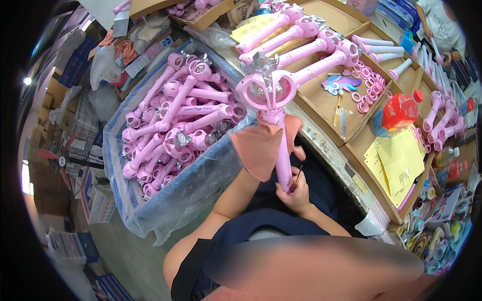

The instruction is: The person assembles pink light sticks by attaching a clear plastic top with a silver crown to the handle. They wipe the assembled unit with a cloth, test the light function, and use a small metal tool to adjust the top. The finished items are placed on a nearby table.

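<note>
A pink toy wand stands nearly upright before me, with a round caged head and a clear crown-shaped top. My left hand is mostly hidden beneath an orange cloth, closed around the wand's neck through it. Lower down, my right hand has its fingers closed at the handle's bottom end. A thin dark tool sticks up from those fingers; its exact kind is unclear. On my left, a blue crate lined with clear plastic is heaped with similar pink wands.
Several wands lie across cardboard trays on the bench. Pink rings, a winged decoration, a red-labelled bottle and yellow papers are there too. Another person works at the far right. A fan stands left.
</note>
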Demonstrator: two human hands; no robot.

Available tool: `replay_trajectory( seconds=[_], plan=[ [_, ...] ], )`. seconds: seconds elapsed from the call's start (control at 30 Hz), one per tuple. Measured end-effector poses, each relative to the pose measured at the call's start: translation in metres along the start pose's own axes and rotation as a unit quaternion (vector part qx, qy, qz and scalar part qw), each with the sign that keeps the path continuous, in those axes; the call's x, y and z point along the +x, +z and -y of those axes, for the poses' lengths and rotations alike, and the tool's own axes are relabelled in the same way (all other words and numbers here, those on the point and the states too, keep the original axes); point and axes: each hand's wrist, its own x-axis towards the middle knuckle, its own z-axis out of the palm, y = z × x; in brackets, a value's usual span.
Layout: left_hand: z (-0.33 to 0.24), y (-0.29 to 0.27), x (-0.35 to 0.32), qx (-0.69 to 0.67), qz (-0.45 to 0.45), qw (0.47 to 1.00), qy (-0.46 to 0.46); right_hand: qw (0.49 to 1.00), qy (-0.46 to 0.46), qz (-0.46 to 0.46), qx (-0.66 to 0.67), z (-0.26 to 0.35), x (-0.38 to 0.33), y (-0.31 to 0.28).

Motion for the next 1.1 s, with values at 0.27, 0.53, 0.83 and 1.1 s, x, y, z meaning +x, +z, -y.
replay_trajectory(
  seconds=[0.27, 0.53, 0.83, 1.1],
  plan=[
    [0.03, 0.035, -0.025, -0.266, 0.028, 0.962, 0.048, 1.0, -0.007, -0.004, 0.012, 0.007, 0.001, -0.001],
    [-0.001, 0.004, 0.022, -0.815, 0.069, 0.555, -0.154, 0.998, 0.01, 0.051, 0.032, 0.002, -0.009, -0.006],
    [0.027, 0.033, -0.029, -0.314, 0.036, 0.949, -0.009, 1.0, -0.01, 0.021, 0.01, 0.004, -0.002, -0.007],
    [0.015, 0.035, -0.038, -0.365, 0.078, 0.921, -0.109, 1.0, -0.025, 0.01, 0.009, 0.002, -0.005, -0.006]
  ],
)
